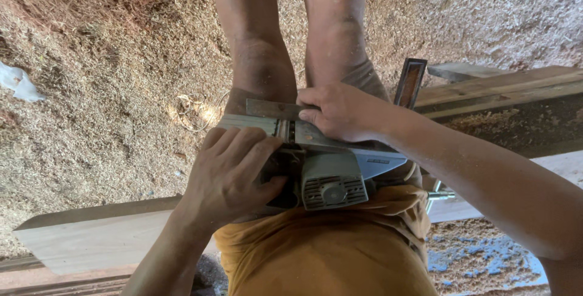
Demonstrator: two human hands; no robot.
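- Down on the lap, between the knees, sits a grey electric planer [331,174], turned sole-up against the orange shirt [328,253].
- Left hand [228,174] wraps the planer's left side, fingers [255,150] curled closed over its body.
- Right hand [340,110] presses on the sole, fingers closed on a thin flat metal piece [270,109], probably a blade, though the view is poor.
- Just beside the right wrist, a metal try square [410,83] stands up.
- Pale board [91,241] lies at lower left; sawdust [109,89] covers the floor.
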